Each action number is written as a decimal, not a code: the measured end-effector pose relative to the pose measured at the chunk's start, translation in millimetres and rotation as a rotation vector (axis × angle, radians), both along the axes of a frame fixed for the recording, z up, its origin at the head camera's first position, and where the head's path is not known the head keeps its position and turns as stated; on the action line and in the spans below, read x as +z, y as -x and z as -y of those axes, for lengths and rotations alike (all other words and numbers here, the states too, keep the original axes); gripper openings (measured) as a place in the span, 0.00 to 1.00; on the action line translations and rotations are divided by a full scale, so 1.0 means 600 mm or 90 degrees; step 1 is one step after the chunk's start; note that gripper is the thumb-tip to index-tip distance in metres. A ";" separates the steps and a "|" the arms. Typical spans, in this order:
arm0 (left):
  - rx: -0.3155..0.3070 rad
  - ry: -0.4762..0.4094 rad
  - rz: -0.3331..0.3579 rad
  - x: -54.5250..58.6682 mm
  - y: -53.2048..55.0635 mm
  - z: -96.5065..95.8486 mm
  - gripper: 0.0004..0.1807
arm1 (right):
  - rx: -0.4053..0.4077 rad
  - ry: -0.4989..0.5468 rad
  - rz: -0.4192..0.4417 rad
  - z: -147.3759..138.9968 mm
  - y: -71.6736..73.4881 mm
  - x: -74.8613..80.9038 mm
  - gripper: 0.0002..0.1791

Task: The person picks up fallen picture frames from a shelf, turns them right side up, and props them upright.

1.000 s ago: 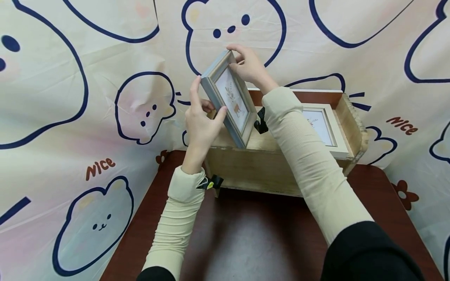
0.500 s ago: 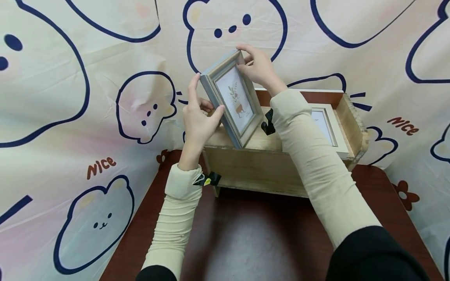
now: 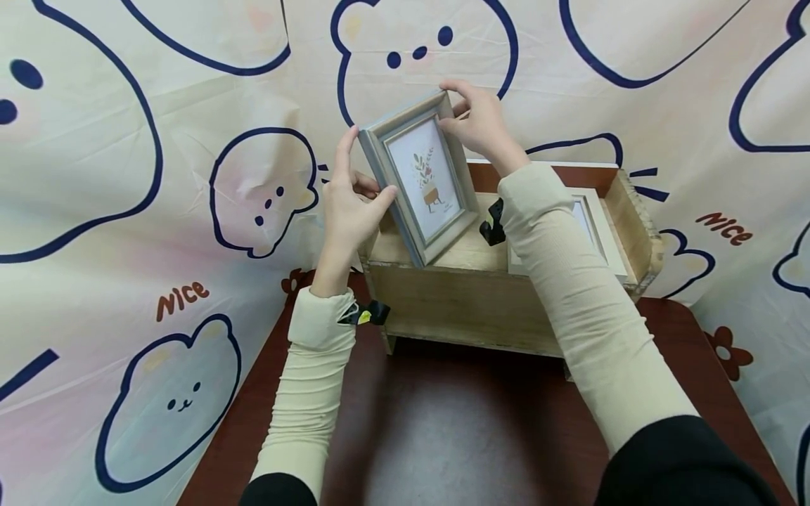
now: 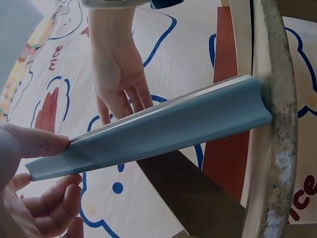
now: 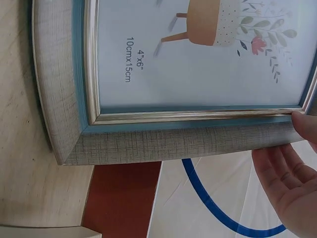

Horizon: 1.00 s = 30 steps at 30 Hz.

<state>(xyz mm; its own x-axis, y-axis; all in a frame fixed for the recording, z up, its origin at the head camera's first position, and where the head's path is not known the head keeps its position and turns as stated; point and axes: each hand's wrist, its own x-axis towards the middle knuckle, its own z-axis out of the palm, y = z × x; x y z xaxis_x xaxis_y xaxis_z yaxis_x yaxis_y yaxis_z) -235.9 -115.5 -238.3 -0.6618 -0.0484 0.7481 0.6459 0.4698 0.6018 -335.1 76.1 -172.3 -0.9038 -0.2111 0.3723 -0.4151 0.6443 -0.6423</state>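
Both hands hold a grey-blue picture frame (image 3: 422,176) with a potted-plant print, tilted over the left part of a wooden shelf (image 3: 462,302). My left hand (image 3: 353,211) grips its left side, thumb on the front edge and fingers behind. At the upper right corner my right hand (image 3: 477,123) pinches it between thumb and fingers. In the left wrist view the blue side edge of the picture frame (image 4: 148,130) shows, its lower end at the shelf board (image 4: 280,129). The right wrist view shows its print, marked 4"x6", and the fingers of the right hand (image 5: 292,183).
A white picture frame (image 3: 610,239) lies on the right part of the shelf, partly hidden by the right sleeve (image 3: 569,274). The shelf stands on a dark red table (image 3: 443,436). A cloth with bear drawings (image 3: 253,98) hangs behind and at the sides.
The grey-blue picture frame has turned to face the camera more. My right hand has moved right with its upper corner, and my left hand has shifted slightly left and up.
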 end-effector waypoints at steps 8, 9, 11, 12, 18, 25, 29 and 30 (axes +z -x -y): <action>0.008 0.032 0.064 0.008 0.008 0.007 0.43 | -0.005 0.009 0.016 -0.013 -0.001 0.000 0.30; 0.011 0.037 0.075 0.009 0.009 0.008 0.43 | -0.005 0.010 0.016 -0.015 -0.002 0.000 0.30; 0.011 0.045 0.092 0.011 0.010 0.011 0.43 | -0.005 0.011 0.015 -0.017 -0.004 0.000 0.30; 0.011 0.048 0.098 0.011 0.011 0.012 0.43 | -0.005 0.010 0.012 -0.017 -0.004 0.000 0.30; 0.005 0.063 0.127 0.016 0.014 0.016 0.44 | -0.014 0.004 -0.017 -0.022 -0.007 -0.003 0.30; 0.015 0.095 0.154 0.022 0.022 0.021 0.43 | -0.020 0.023 -0.028 -0.027 -0.013 -0.007 0.28; 0.017 0.116 0.175 0.026 0.026 0.024 0.43 | -0.024 0.033 -0.024 -0.032 -0.017 -0.008 0.27; 0.018 0.121 0.182 0.027 0.027 0.024 0.43 | -0.025 0.035 -0.023 -0.033 -0.017 -0.009 0.27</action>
<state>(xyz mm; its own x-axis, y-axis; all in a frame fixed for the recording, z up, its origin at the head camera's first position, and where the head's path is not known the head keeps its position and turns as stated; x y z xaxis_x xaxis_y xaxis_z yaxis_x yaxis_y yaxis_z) -252.4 -130.1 -222.2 -0.8460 0.0531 0.5305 0.4494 0.6064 0.6560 -324.8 95.8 -177.5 -0.8968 -0.1547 0.4144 -0.4137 0.6251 -0.6619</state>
